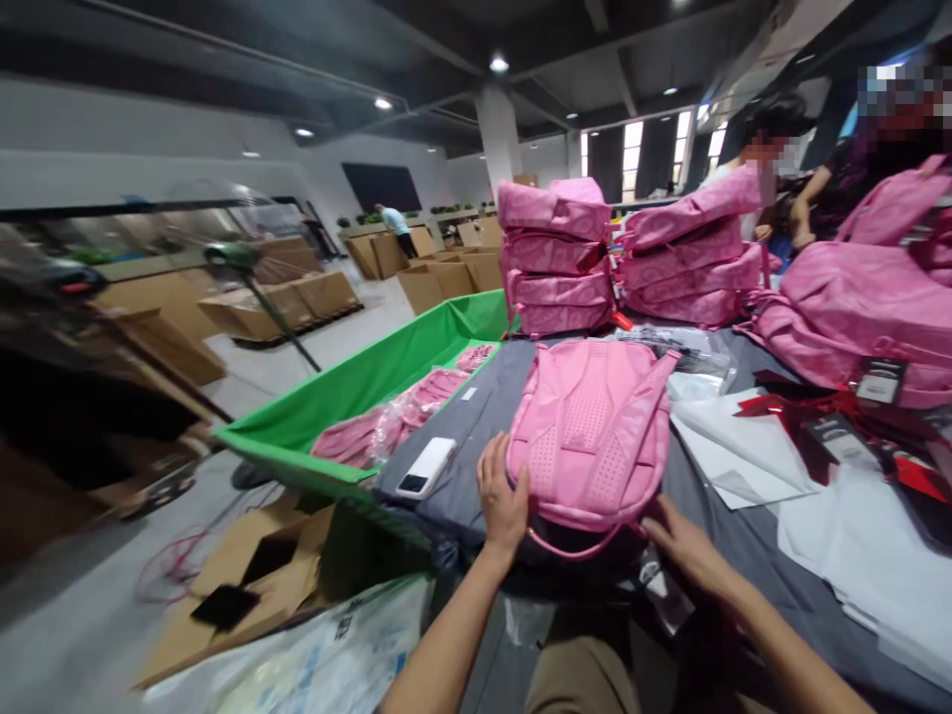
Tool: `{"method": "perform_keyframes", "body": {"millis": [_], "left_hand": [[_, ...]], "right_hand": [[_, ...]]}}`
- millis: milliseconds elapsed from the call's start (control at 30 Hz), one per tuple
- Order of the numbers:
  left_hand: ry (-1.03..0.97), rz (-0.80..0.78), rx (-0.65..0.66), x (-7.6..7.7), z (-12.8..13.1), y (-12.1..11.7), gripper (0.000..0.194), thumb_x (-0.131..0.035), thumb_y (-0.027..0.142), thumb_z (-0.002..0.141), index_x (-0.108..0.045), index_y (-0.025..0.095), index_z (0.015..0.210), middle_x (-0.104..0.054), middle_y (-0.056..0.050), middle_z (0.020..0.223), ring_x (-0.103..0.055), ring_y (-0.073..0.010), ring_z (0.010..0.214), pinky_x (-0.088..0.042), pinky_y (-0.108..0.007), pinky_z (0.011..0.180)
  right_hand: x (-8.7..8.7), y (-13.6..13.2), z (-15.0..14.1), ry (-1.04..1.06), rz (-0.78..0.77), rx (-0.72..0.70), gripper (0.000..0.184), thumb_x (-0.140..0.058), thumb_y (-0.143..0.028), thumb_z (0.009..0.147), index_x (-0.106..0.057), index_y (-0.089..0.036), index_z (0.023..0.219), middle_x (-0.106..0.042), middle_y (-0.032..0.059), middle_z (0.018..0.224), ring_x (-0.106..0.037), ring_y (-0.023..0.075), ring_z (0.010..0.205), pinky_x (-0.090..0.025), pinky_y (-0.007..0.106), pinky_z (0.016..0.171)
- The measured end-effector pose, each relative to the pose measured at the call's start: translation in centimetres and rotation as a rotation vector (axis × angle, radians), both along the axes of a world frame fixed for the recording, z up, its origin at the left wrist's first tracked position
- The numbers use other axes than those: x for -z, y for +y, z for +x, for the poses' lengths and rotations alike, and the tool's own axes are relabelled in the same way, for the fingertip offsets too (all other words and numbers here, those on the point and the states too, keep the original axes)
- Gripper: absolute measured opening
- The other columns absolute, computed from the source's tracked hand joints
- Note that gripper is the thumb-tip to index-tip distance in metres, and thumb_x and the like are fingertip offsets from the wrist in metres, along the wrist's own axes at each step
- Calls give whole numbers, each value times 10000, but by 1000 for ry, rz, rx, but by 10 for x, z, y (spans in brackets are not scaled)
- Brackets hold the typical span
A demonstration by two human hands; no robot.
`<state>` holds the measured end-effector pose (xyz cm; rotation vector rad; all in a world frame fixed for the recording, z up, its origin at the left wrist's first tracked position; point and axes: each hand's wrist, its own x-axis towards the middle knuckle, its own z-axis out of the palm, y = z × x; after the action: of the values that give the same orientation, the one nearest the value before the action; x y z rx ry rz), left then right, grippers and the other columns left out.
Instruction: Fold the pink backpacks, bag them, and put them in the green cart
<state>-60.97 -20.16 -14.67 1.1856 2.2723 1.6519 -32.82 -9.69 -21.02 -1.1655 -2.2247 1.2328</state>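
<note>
A pink backpack [584, 436] lies on the grey-covered table, its padded back panel and shoulder straps facing up. Its top carry loop hangs towards me at the near edge. Against the backpack's left side rests my left hand [504, 496], open, fingers stretched and thumb apart. At the near right corner my right hand [688, 545] touches the bag with its fingers extended; some fingertips are hidden by the bag's edge. A tag in clear plastic [661, 590] hangs below that corner, close to my right hand.
Stacked pink backpacks [554, 258] stand behind, with more [870, 297] at right. White sheets [744, 446] and red-ribboned tags [840, 426] lie right. A white phone [427, 466] sits left, beside a green bin [297, 431] holding wrapped pink items. Co-workers stand beyond the table.
</note>
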Motion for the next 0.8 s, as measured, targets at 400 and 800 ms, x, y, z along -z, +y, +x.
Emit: {"method": "perform_keyframes", "body": {"millis": [400,800], "left_hand": [[414,105,393,83,156,-78,286,-553,202,950,-629,229,1224,-694,-93,1118,-674,-245,1073,-599,-377,903],[255,122,614,78,205,-49,220,-524,160,904,-652,269,1046,-690,-74,1075,-652,-264,1075,-570,-433,943]], "right_hand": [[-15,-89,126,-93,-114,149,422,-529,-570,928,-706,-268,1165,-754,80,1177,-705,251,1054,-546,328,913],[11,26,283,-371,51,636,783,-371,-958,688,-694,-245,676,-708,64,688,-682,283,697,-483,359,624]]}}
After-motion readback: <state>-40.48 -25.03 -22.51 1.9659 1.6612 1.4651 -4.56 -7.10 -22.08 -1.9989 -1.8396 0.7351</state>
